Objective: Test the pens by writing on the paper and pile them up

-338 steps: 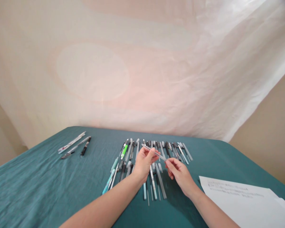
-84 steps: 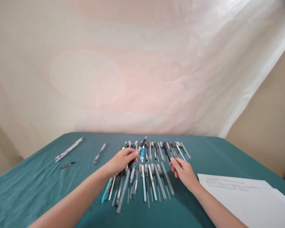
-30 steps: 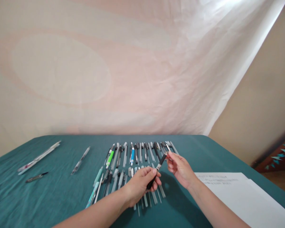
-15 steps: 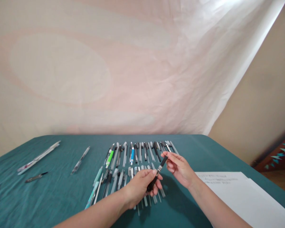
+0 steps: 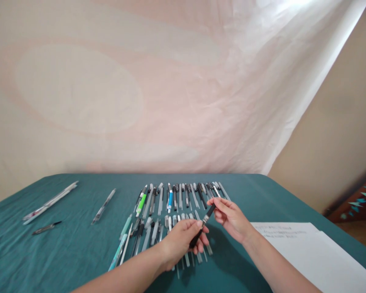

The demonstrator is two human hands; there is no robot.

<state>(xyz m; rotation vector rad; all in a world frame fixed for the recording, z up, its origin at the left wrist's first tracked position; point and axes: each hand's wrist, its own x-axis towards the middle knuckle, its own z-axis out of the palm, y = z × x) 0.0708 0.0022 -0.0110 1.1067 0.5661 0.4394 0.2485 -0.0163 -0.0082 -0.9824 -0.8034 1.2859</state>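
My left hand is closed round the lower barrel of a black pen and holds it tilted above the table. My right hand pinches the pen's upper end with fingertips. Below both hands lies a double row of pens side by side on the teal tablecloth, among them a blue-banded pen and a green pen.
A clear pen lies alone left of the rows. Farther left are a pair of white pens and a short dark piece. White paper sheets lie at the right front. A pale cloth backdrop hangs behind.
Over the last second both hands and the black pen have drifted slightly lower and nearer; the right fingers stay on its upper end. Earlier, the left hand lifted this pen from the rows.
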